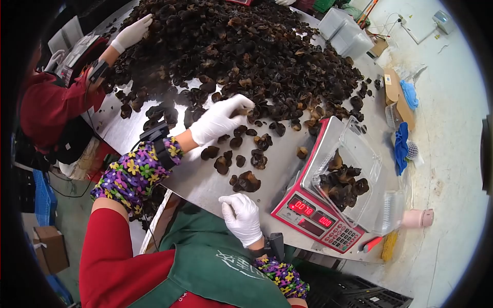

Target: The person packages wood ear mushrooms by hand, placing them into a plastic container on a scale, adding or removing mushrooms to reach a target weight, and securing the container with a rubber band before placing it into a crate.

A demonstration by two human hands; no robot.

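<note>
My left hand [221, 120], in a white glove, is over the near edge of a large pile of dark, curled fungus pieces [221, 46]. Its fingers curl together around something small that I cannot make out. Nearer to me, my gloved right hand [241, 218] is loosely closed by the table's front edge, with nothing visible in it. Loose pieces [245, 181] lie between my hands. To the right, a red-framed scale [314, 222] with lit red digits bears an open clear plastic box [367, 154], which holds several fungus pieces.
A co-worker's gloved hand [132, 35] touches the pile at the upper left; another gloved hand is at the top edge. Clear containers [344, 33], blue cloths [401, 149], a pink cup [418, 218] and an orange-handled tool [372, 244] are on the right.
</note>
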